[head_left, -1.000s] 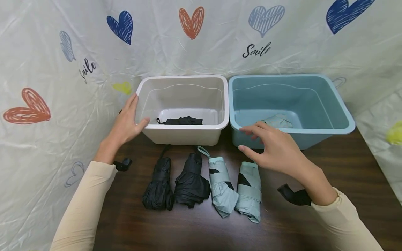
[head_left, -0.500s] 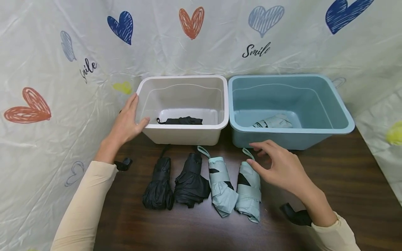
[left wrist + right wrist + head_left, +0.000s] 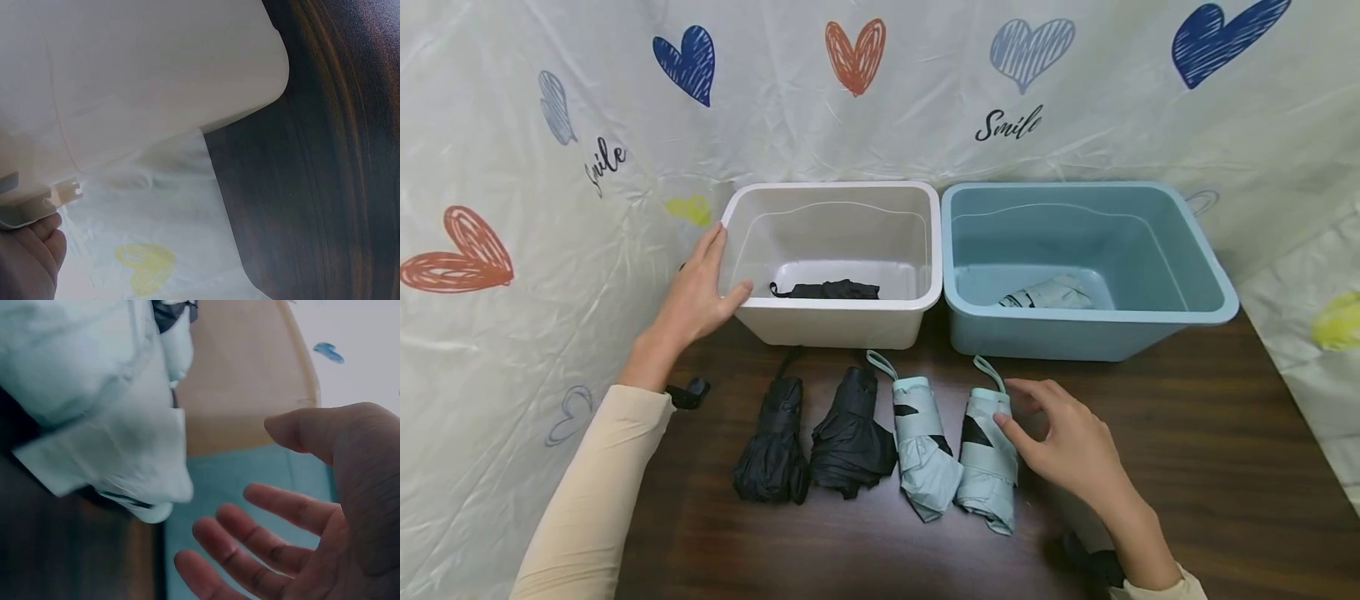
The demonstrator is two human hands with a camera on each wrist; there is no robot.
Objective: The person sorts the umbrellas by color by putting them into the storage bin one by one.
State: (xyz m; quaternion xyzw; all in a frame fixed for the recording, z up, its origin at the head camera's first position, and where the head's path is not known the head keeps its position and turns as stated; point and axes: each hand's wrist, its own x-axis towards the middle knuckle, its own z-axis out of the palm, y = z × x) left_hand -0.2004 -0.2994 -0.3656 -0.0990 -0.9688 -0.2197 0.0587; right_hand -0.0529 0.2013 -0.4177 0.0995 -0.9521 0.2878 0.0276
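Note:
My left hand point(image 3: 688, 296) rests on the near left corner of a white bin point(image 3: 838, 325), its thumb at the front rim; in the left wrist view, fingers point(image 3: 47, 240) touch below the bin's rim. My right hand point(image 3: 1071, 437) is just right of the rightmost folded light green umbrella point(image 3: 988, 458), thumb and fingers spread apart around nothing. The right wrist view shows that umbrella point(image 3: 144, 444) beside the spread fingers. Left of it lie another light green umbrella point(image 3: 921, 450) and two black folded umbrellas point(image 3: 853, 437), point(image 3: 775, 442) in a row.
A light blue bin point(image 3: 1180, 317) stands right of the white one, with a light green umbrella point(image 3: 1056, 292) inside. A black umbrella point(image 3: 831, 289) lies in the white bin. Behind the dark wooden table point(image 3: 1210, 467) hangs a white cloth point(image 3: 925, 108) printed with hearts.
My right hand has moved down from the blue bin's front rim to beside the rightmost light green umbrella. The left hand has stayed at the white bin.

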